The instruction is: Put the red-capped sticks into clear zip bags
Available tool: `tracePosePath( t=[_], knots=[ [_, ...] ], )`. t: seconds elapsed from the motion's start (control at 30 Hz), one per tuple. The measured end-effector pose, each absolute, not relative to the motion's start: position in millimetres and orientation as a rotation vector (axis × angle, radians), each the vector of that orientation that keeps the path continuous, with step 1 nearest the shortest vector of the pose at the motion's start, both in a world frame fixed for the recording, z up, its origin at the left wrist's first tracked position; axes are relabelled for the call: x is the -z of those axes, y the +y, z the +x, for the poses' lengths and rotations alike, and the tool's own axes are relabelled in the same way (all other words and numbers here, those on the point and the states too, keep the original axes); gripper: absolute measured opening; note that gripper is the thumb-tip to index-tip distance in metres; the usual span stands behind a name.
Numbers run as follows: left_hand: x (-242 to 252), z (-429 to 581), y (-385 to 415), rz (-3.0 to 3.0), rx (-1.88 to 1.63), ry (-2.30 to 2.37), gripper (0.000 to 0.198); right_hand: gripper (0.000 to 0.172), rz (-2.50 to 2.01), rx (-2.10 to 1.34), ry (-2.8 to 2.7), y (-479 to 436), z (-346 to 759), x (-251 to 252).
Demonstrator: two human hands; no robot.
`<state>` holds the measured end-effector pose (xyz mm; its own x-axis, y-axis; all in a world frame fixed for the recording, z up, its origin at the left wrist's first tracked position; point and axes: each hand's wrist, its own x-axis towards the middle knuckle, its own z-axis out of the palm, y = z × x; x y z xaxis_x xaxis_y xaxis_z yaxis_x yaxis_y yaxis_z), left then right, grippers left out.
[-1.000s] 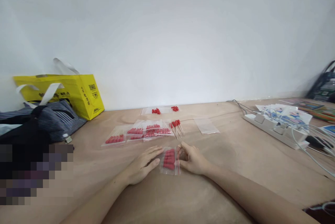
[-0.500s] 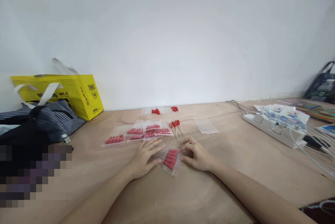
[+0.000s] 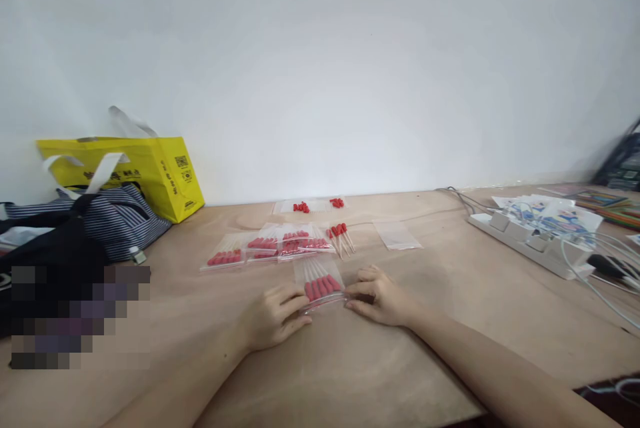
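A clear zip-lock bag with several red-headed sticks in it lies between my hands, red ends toward me. My left hand pinches its lower left corner. At the lower right corner, the curled fingers of my right hand grip the edge. Just beyond it are loose red-headed sticks on the table. To their left, filled zip-lock bags overlap in a pile, with one more filled bag at the pile's left end. A flat, clear bag without sticks lies to the right.
Red pieces lie on clear plastic near the wall. A yellow bag and a striped bag stand at left. On the right are a white power strip with cables, and printed sheets.
The bag between my hands has turned so its red ends and seal face me. My left hand has moved from its side to its lower left corner, closing there.
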<state>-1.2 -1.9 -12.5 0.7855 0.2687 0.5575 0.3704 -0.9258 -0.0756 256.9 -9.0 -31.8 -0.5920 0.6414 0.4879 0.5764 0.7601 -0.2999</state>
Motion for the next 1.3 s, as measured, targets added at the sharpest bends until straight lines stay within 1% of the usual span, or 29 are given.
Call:
tracePosePath(
  t=[0.13, 0.27, 0.43, 0.53, 0.63, 0.8, 1.03, 1.13, 1.2, 1.3],
  knots=[
    [21, -9, 6, -2.529, 0.755, -0.266, 0.021, 0.016, -0.859, 0.001, -2.394, -7, 255, 36],
    [23, -12, 9, -2.422, 0.776, -0.214, 0.024, 0.015, -0.814, 0.175, -2.387, -7, 252, 37],
    [22, -14, 6, -2.416, 0.828, -0.198, 0.027, 0.014, -0.607, 0.642, -2.322, 1, 249, 34],
    [25, -17, 7, -2.427, 0.837, -0.238, 0.026, 0.019, -0.431, 0.838, -2.355, 8, 246, 33],
    [25, -15, 8, -2.442, 0.835, -0.259, 0.023, 0.021, -0.367, 0.863, -2.374, 13, 244, 34],
    [15, -4, 6, -2.413, 0.855, -0.244, 0.019, 0.023, -0.385, 0.824, -2.382, 13, 242, 35],
    [11, -2, 2, -2.424, 0.847, -0.278, 0.025, 0.024, -0.436, 0.818, -2.384, 9, 241, 31],
    [10, -3, 2, -2.418, 0.834, -0.299, 0.026, 0.021, -0.488, 0.830, -2.329, 7, 239, 32],
    [10, -2, 2, -2.417, 0.856, -0.308, 0.025, 0.019, -0.480, 0.826, -2.320, 7, 238, 33],
    [10, 4, 3, -2.444, 0.894, -0.305, 0.020, 0.023, -0.461, 0.807, -2.328, 8, 234, 35]
  ],
)
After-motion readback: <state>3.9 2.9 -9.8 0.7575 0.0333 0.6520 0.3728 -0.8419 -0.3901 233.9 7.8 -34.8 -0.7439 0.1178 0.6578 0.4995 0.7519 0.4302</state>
